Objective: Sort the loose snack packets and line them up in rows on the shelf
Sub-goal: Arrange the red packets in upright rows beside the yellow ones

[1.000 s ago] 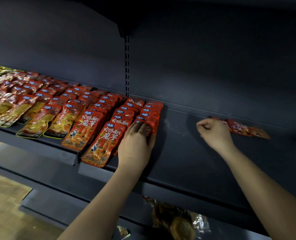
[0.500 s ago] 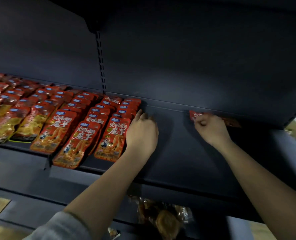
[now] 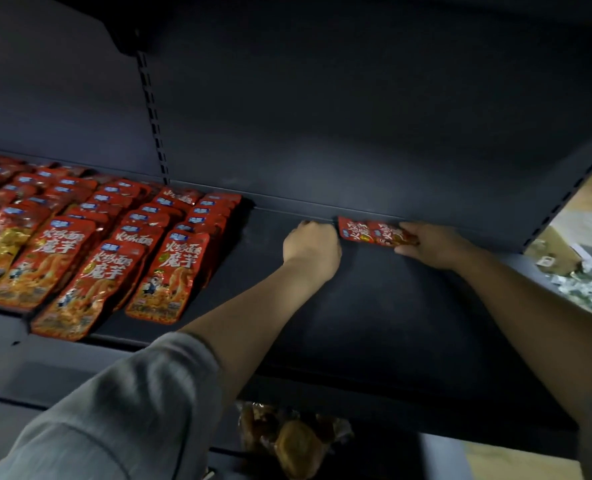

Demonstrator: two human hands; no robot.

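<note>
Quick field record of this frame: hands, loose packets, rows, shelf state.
left hand: fingers curled, at the left end of the loose red packets, contact unclear
right hand: holds the right end of the loose red packets
loose red packets: lying flat along the back of the shelf, apart from the rows
red packet rows: overlapping lines on the left part of the shelf
shelf: dark, bare between rows and hands
lower shelf: brown snack bag visible below

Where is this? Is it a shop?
Probably a shop aisle. A dark metal display shelf with a slotted upright holds neat rows of identical red snack packets, and a person's right hand holds loose packets at the back.
</note>
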